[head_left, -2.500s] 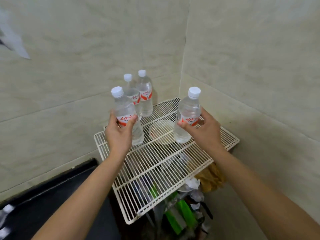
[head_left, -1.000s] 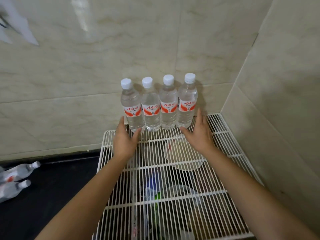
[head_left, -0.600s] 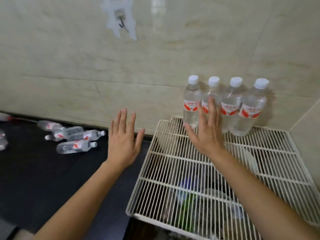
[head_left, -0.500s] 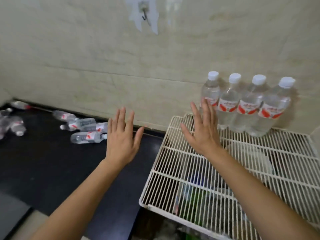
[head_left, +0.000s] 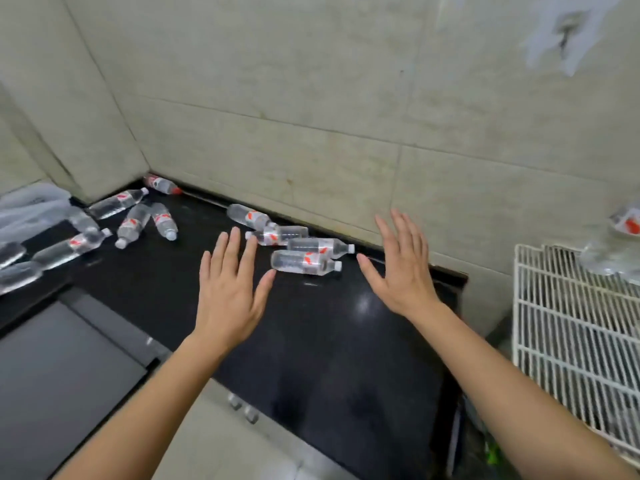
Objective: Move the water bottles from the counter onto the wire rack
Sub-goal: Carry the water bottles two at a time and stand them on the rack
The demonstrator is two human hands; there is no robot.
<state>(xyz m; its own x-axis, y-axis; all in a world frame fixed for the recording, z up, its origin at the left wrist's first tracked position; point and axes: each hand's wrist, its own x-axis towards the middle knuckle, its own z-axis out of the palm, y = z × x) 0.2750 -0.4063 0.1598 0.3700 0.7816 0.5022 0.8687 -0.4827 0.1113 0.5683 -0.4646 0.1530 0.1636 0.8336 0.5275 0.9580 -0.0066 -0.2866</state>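
Observation:
Several clear water bottles with red labels lie on their sides on the black counter [head_left: 311,341]. The nearest bottle [head_left: 304,262] lies between my two hands, with another bottle [head_left: 320,244] just behind it. More bottles [head_left: 131,225] are scattered at the far left. My left hand [head_left: 228,289] hovers open above the counter, its thumb close to the nearest bottle. My right hand [head_left: 401,268] is open too, right of those bottles. The white wire rack [head_left: 568,327] sits at the right edge, with a blurred bottle [head_left: 620,244] standing on its back.
Tiled walls meet in a corner behind the counter. A dark grey appliance surface [head_left: 59,368] lies at the lower left. Clear plastic wrap [head_left: 31,209] sits at the far left. A hook patch [head_left: 568,29] hangs on the wall upper right.
My view has swung left from the rack to the counter. Both hands left the standing bottles on the rack and now hover open over the lying bottles.

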